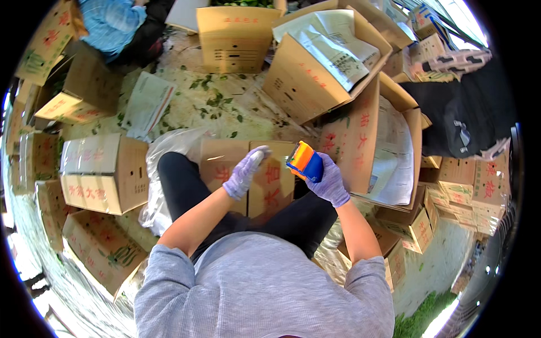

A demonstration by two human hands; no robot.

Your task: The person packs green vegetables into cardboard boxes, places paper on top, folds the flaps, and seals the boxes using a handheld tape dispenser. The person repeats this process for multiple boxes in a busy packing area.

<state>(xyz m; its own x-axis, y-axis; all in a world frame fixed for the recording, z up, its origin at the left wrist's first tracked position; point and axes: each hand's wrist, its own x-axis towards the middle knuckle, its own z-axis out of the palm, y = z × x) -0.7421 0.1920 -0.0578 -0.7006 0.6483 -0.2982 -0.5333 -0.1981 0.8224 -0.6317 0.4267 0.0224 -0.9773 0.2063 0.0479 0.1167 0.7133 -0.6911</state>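
Observation:
My right hand [330, 181], in a purple knit glove, grips an orange and blue packing tape dispenser [307, 160] by its blue side. The dispenser is held above the right side of a cardboard box [270, 186] between my knees. That box has its top flaps folded down, with a seam running between them and red printing on top. Over the box's middle is my left hand [247, 171], gloved the same way, with its fingers extended and nothing visible in it. Whether its fingertips touch anything cannot be told.
Open cartons lined with newspaper [338, 50] [393, 156] stand at the front right. A taped carton [103, 173] and clear plastic sheeting [156, 203] are on my left. Loose leaves [215, 101] litter the ground ahead. People sit at far left [112, 25] and right [473, 101].

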